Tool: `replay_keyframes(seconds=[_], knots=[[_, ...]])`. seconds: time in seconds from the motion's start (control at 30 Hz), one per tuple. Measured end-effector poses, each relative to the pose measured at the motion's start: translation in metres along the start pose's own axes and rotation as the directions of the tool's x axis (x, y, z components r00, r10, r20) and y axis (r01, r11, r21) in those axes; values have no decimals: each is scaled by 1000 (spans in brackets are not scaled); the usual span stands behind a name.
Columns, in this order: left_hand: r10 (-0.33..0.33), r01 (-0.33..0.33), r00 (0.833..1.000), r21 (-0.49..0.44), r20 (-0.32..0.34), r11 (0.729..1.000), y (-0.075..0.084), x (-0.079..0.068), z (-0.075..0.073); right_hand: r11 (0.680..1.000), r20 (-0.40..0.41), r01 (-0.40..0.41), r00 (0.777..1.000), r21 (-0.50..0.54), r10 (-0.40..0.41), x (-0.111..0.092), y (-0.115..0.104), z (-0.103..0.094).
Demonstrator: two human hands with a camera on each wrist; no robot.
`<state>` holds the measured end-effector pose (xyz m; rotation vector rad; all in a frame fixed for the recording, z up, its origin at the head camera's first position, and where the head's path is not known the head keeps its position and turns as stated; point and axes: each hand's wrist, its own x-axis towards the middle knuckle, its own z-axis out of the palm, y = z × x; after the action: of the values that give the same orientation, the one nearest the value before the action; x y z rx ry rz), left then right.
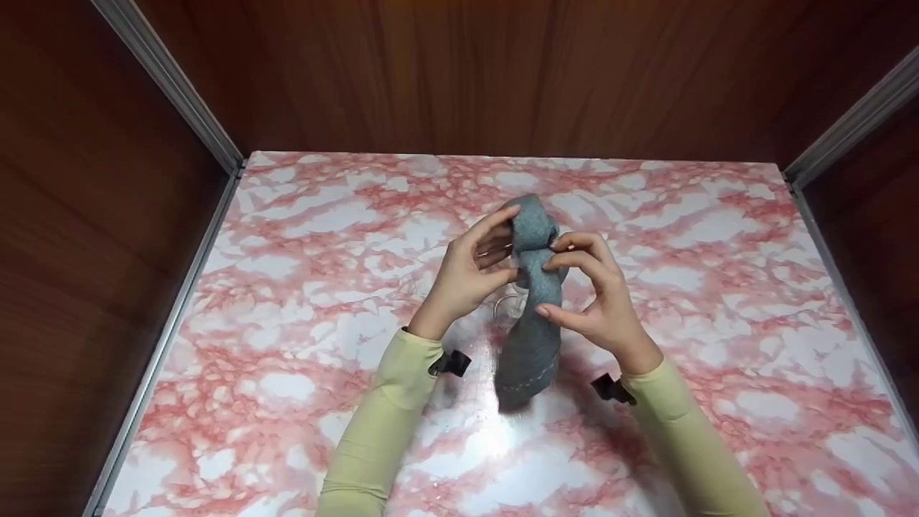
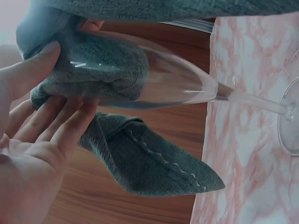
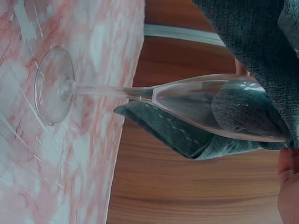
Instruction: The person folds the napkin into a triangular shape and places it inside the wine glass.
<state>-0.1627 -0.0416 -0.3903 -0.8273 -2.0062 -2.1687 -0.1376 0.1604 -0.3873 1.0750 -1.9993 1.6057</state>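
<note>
A clear champagne flute (image 2: 182, 79) stands on its round foot (image 3: 53, 86) on the table. A grey-green cloth (image 1: 530, 366) is pushed partway into its bowl, and its ends hang outside over the rim. My left hand (image 1: 463, 276) curls round the upper bowl, the thumb along one side and the fingers on the other. On the opposite side my right hand (image 1: 603, 294) holds the cloth near the rim between thumb and fingertips. From above, the cloth hides most of the flute. Only a little of the right hand shows in the right wrist view.
The table (image 1: 287, 388) has a red and white marbled top. Brown wood-look panels (image 1: 459, 79) rise at the back and both sides, with metal strips (image 1: 187, 86) along their corners. A small black clip (image 1: 452, 363) sits at the left sleeve.
</note>
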Motion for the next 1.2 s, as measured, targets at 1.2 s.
replay_keyframes(seconds=[1.2], knots=[[267,-114,894,395,-359,912,-22,-16,36,941,-224,5,971,-339,-86,2,-12,-11]])
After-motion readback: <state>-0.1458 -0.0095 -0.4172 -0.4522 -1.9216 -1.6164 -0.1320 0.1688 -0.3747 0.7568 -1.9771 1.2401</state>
